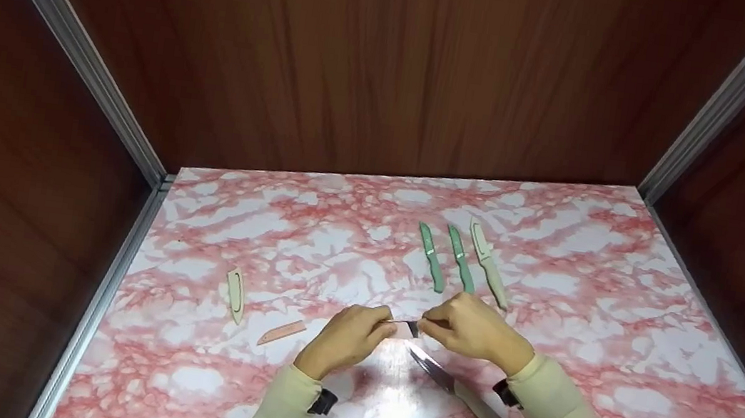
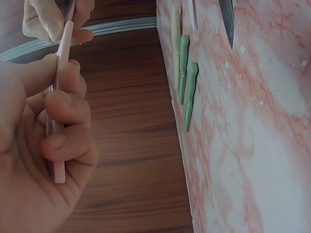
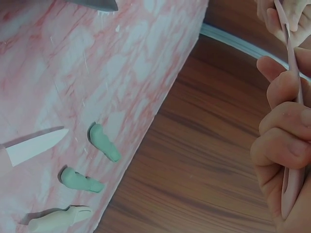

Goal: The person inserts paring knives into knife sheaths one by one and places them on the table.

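Observation:
Thumb and curled fingers of my left hand (image 2: 53, 111) grip a flat pink knife sheath (image 2: 59, 165), seen edge-on in the left wrist view. My right hand (image 1: 472, 328) grips a slim pink piece (image 3: 292, 187) with a dark slot or gap along it. The two hands face each other above the table, pink and dark material between them; I cannot tell if they hold one piece or two joined. Below lies a bare knife (image 1: 483, 409) with a dark blade and beige handle. A white-bladed knife (image 3: 36, 146) shows in the right wrist view.
Beyond my hands lie two green sheathed knives (image 1: 431, 254) and a cream sheathed knife (image 1: 491, 268). To the left are a loose cream sheath (image 1: 235, 295) and a small pink sheath (image 1: 282, 332). Brown wood-grain panels (image 1: 391, 67) enclose the marbled table (image 1: 340, 233).

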The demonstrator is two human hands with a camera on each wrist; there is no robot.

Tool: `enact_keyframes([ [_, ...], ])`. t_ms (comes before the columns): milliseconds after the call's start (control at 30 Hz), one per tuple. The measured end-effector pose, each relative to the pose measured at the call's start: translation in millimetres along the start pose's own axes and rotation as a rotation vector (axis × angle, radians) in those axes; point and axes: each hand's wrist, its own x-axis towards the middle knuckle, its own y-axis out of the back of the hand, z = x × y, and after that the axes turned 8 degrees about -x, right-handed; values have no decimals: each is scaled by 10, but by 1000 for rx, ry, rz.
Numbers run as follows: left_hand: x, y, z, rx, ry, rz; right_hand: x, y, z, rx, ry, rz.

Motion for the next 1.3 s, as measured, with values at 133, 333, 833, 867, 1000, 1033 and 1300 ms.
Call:
enact_keyframes([
  [133,11,-6,-6,21,-1,4,11,9,-10,-7,-8,-3],
  [333,27,-7,2,18,7,-3,29,17,-25,-7,-9,-10],
  [833,47,-2,23,31,-24,27,78,16,-45,-5,4,11],
  [867,44,-4,25,30,-21,26,81,14,-49,-5,2,12],
  [1000,41,-1,29,31,-12,22,92,4,-46,4,-2,2],
  [1033,44,4,30,31,-8,22,96,3,-41,6,-4,-2],
  [1300,80,55,50,0,37,-26,71,12,19,-3,-17,-20],
])
